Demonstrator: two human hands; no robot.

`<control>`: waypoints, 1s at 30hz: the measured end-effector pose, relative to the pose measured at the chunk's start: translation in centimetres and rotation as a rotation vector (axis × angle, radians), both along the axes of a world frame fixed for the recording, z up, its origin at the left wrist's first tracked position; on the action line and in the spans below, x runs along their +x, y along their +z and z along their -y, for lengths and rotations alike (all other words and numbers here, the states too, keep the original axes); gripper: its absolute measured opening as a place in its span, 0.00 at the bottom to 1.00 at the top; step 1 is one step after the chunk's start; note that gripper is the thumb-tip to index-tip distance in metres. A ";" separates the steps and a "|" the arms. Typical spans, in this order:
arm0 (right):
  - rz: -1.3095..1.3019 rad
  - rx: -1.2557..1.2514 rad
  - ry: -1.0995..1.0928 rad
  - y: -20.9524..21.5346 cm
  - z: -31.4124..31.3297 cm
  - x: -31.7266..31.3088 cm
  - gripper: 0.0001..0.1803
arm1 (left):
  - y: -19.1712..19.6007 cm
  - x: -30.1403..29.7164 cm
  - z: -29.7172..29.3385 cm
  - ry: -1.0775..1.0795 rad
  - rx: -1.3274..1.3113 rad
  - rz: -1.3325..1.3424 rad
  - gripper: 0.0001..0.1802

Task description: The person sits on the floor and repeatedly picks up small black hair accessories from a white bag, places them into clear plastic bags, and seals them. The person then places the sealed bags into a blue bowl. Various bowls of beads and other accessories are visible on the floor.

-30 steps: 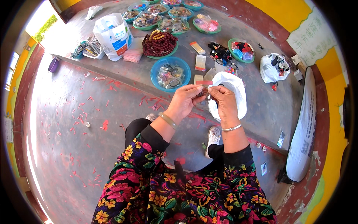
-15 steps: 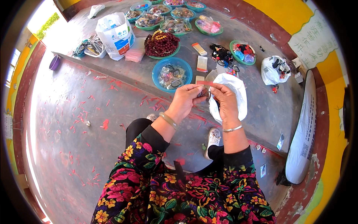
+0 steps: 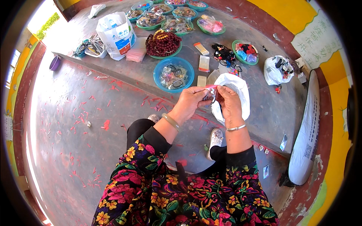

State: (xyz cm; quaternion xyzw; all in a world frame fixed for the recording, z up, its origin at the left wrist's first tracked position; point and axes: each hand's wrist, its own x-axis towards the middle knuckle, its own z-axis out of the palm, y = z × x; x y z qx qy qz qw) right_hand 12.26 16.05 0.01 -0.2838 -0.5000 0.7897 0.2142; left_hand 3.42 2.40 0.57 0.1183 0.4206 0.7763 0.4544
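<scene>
My left hand [image 3: 191, 101] and my right hand [image 3: 229, 101] meet in front of me, both pinching a small clear packet [image 3: 211, 93] with a dark ring-like item and a pink edge. Just behind my right hand lies a white plastic bag [image 3: 237, 84] on the concrete floor. A blue bowl [image 3: 161, 80] with several small packets and dark rings sits close beyond my left hand. I wear a pale bangle on the left wrist, a silver one on the right.
On the raised concrete step lie a green bowl of dark red beads [image 3: 163, 44], several more bowls of trinkets [image 3: 177, 24], a white and blue sack [image 3: 117, 34], a pink packet stack [image 3: 135, 55], and a white bag [image 3: 277, 69]. A long white sack [image 3: 307, 139] leans at the right.
My hands stay together on the small packet, fingers shifting slightly. The view has tilted a little, nothing else on the floor has moved.
</scene>
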 end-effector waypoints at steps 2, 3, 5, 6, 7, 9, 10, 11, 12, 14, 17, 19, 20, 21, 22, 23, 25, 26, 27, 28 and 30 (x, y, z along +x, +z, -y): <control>0.044 0.212 -0.074 0.7 0.4 -0.1 0.06 | -0.3 -0.1 -0.1 0.016 -0.019 -0.022 0.12; 0.075 0.389 -0.129 1.3 0.8 -0.1 0.06 | -0.5 -0.2 -0.1 0.021 -0.021 -0.028 0.12; 0.082 0.799 -0.183 2.2 1.3 -0.2 0.05 | -0.9 -0.4 -0.2 0.033 -0.024 -0.040 0.12; 0.055 1.032 -0.180 2.5 1.6 -0.1 0.05 | -1.1 -0.3 -0.2 0.037 -0.027 -0.053 0.12; 0.027 1.264 -0.176 2.7 1.9 -0.1 0.05 | -1.4 -0.3 -0.3 0.042 -0.030 -0.066 0.13; 0.016 1.470 -0.144 3.0 2.4 -0.1 0.06 | -1.5 -0.1 -0.5 0.039 -0.043 -0.106 0.13; 0.011 1.572 -0.128 3.1 2.6 -0.1 0.07 | -1.4 0.1 -0.6 0.032 -0.054 -0.133 0.13; 0.023 1.611 -0.135 2.9 2.7 -0.1 0.07 | -1.3 0.2 -0.6 0.026 -0.064 -0.161 0.14; 0.030 1.640 -0.128 2.9 2.7 -0.1 0.07 | -1.6 0.2 -0.7 0.016 -0.091 -0.229 0.14; 0.043 1.698 -0.115 3.2 2.9 -0.1 0.07 | -2.5 0.0 -0.7 -0.002 -0.145 -0.364 0.13; 0.035 1.745 -0.106 3.4 3.0 0.0 0.07 | -2.1 0.1 -0.7 -0.004 -0.294 -0.633 0.13; 0.048 1.777 -0.101 3.4 3.0 0.0 0.06 | -2.1 0.2 -0.6 0.011 -0.299 -0.692 0.13; 0.055 1.793 -0.098 3.4 3.0 0.0 0.06 | -2.1 0.2 -0.6 0.018 -0.301 -0.721 0.13; 0.056 1.799 -0.094 3.4 3.0 0.0 0.06 | -2.1 0.2 -0.5 0.027 -0.329 -0.784 0.13; 0.057 1.805 -0.090 3.4 3.0 0.0 0.05 | -2.1 0.2 -0.5 0.035 -0.357 -0.848 0.13; 0.059 1.812 -0.086 3.4 3.0 0.0 0.05 | -2.1 0.2 -0.5 0.043 -0.384 -0.911 0.13; 0.059 1.826 -0.076 3.4 3.0 0.0 0.03 | -2.8 0.1 -0.5 0.079 -0.359 -1.000 0.13; 0.058 1.834 -0.071 3.5 3.0 0.0 0.03 | -3.1 0.1 -0.5 0.098 -0.345 -1.045 0.14; 0.063 1.849 -0.065 3.4 2.9 0.0 0.02 | -2.8 0.2 -0.4 0.102 -0.335 -1.059 0.13; 0.068 1.864 -0.059 3.3 2.9 0.0 0.02 | -2.4 0.4 -0.3 0.107 -0.324 -1.073 0.12; 0.071 1.888 -0.051 3.1 2.8 0.0 0.02 | -1.9 0.4 -0.2 0.099 -0.334 -1.115 0.12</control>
